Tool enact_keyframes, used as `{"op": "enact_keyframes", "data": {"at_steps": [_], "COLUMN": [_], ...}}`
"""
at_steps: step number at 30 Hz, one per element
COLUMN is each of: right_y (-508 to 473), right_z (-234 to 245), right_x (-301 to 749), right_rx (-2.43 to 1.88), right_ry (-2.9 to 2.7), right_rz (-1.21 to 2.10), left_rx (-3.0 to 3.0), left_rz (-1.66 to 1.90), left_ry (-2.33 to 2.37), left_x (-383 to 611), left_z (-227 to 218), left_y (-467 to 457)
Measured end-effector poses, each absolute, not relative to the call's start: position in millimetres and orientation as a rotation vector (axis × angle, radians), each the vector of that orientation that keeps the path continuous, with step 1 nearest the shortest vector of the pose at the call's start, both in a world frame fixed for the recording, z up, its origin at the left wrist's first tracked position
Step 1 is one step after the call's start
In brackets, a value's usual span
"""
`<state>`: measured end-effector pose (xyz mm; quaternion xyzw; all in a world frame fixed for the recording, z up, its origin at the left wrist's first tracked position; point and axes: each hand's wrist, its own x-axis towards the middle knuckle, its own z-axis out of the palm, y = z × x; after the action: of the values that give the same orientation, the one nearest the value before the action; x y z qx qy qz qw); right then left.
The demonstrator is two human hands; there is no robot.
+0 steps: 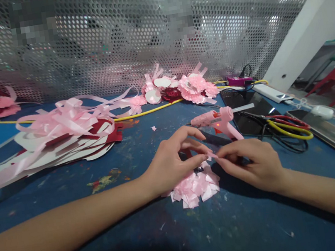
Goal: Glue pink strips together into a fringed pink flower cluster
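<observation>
A pink ribbon flower lies on the blue table just in front of me. My left hand rests over its upper left side, fingers curled, thumb and forefinger pinching a ribbon loop at its top. My right hand meets it from the right, its fingertips pinched on the same small pink ribbon piece. A pink hot glue gun lies right behind my hands, nozzle to the right, with a small red light on.
A heap of pink ribbon loops and white and red card discs lies at the left. Finished pink flowers sit at the back by a perforated metal screen. Red and yellow handled scissors, black cables and a metal tray lie at the right.
</observation>
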<state>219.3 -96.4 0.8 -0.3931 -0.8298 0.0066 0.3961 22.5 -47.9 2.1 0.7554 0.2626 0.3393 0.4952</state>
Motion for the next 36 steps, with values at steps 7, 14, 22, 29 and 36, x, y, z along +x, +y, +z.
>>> {"op": "enact_keyframes", "data": {"at_steps": [7,14,22,29,36], "right_y": [-97.5,-96.6,-94.6,-96.3,-96.4], "right_z": [1.8,0.2,-1.6,-2.9,-6.2], "right_x": [220.6,221.0,221.0,220.2,218.8], "right_rx": [-1.03,-1.0,-0.976,-0.957,-0.943], "right_ry": [-2.104,-2.116,-2.151,-2.187,-2.197], "right_rz": [0.026,0.026,0.02,0.006,-0.087], "left_rx": [1.818,1.842,1.873,1.993,2.188], "left_rz": [0.821,0.838,0.853,0.833,0.854], "left_ry": [0.619,0.634,0.608,0.648,0.628], "left_x": [22.2,21.9,22.9,22.8,24.1], "left_z": [2.0,3.4,4.1,5.2,6.0], "left_y": [-46.1,-47.7,-48.4,-51.4,-55.9]}}
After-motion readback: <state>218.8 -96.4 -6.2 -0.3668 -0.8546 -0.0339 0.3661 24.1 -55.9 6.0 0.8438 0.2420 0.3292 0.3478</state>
